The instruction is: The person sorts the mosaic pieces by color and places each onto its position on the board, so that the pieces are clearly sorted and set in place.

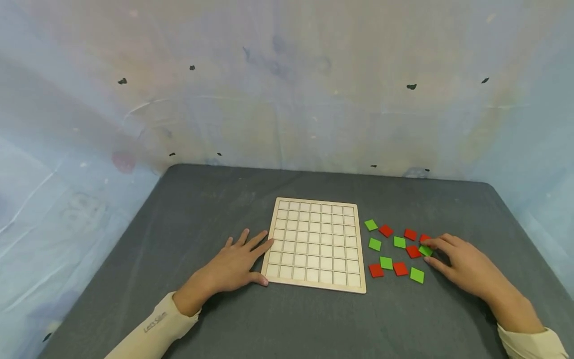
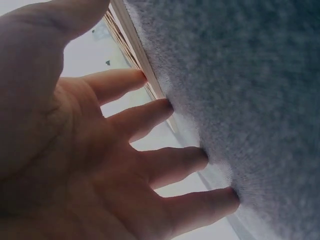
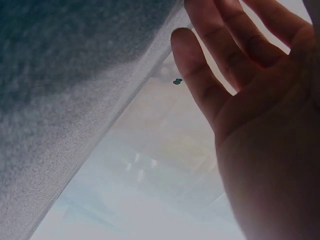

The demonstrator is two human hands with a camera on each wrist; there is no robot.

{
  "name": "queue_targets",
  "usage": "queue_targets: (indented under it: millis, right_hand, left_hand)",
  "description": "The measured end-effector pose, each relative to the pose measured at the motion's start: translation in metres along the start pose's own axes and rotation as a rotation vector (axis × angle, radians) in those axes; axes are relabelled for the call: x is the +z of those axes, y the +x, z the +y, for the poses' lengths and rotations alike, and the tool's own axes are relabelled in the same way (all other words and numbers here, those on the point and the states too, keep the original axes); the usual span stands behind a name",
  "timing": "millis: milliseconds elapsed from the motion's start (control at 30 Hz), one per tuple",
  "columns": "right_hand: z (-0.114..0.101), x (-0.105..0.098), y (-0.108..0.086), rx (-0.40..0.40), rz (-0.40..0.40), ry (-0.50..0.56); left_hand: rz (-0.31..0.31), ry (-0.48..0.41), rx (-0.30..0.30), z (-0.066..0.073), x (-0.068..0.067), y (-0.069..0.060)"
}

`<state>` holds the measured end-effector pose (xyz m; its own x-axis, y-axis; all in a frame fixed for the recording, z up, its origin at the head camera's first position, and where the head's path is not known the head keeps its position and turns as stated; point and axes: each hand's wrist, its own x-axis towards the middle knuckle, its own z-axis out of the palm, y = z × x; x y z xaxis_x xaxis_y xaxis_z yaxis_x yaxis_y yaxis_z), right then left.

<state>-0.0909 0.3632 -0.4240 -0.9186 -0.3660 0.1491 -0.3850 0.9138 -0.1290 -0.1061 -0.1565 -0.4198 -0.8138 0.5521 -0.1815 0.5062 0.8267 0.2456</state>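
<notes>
While a pale, mottled sheet hangs behind, we settle on the dark table, and there, about its middle, lies the wooden grid board, flat, its rows of shallow squares facing up. To the hands now! On one flank we have the left hand, fingers spread wide, gripping nothing; fingertips meet the board's left edge, the thumb by its near corner, steadying it, we'd judge. Over on the other side, the right hand is our busy one: thumb and forefinger brought close in a narrow pinch about a green tile, out to the right of the board. Is it off the table? We can't tell, and the right wrist view gives us fingers but no tile.

The step in hand, as we read it: taking up that single piece. It's tight in there, with a red tile just to its left and another red piece partly hidden by the forefinger. What does the next move call for? We'd say a sure hold on those thin edges and a clean lift, no dragging of neighbours, with only light pressure from the left.
</notes>
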Motion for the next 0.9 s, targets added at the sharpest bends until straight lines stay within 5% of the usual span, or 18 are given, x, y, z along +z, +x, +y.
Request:
queue_targets:
  millis: [467, 900]
  right_hand:
    - [0.0010, -0.0016, 0.0029, 0.013, -0.030, 0.028]
    - [-0.0023, -0.0018, 0.0018, 0.034, -0.062, 0.057]
  left_hand:
    - [0.036, 0.064, -0.002, 0.0025, -0.0031, -0.0016]
    - [0.046, 0.008, -0.049, -0.0055, -0.0078, 0.0007]
